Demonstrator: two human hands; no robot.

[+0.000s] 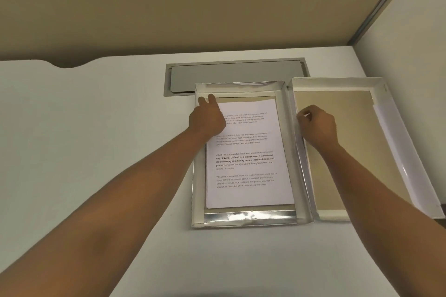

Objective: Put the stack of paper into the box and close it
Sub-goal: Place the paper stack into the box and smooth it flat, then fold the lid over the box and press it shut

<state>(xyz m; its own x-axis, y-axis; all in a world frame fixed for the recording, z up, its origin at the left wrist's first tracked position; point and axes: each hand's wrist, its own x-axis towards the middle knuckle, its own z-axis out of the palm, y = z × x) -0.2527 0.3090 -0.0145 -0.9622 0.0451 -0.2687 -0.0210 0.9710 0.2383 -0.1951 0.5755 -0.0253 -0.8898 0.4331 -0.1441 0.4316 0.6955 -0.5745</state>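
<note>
**Inspector A:** Location of the stack of paper?

**Inspector B:** It lies flat inside the box, on the white tabletop, right of centre and toward the far edge. The long axis runs from the near edge to the far edge, tilted slightly. The printed text reads upright from the person's side, so the top of the page points at the far edge. The sheets sit closer to the near wall of the box, and a strip of brown floor shows beyond them at the far end.

**Inspector A:** Condition of the box?

**Inspector B:** Open. The lid lies inside-up just beside it on the right, and the two adjoining long walls touch. Its long axis runs the same way as the box's. Silver foil shows on the near and far walls of the box.

**Inspector A:** Left hand?

**Inspector B:** The left hand rests over the far left corner of the paper. Two fingers are stretched out, their tips at the box's far left corner; the others are curled. It grips nothing that I can see.

**Inspector A:** Right hand?

**Inspector B:** The right hand is narrowly pinched on the lid's left wall, toward the far end, thumb and fingers closed on the edge.

**Inspector A:** Anything else?

**Inspector B:** A grey cable hatch is set in the tabletop, just beyond the box.
</note>
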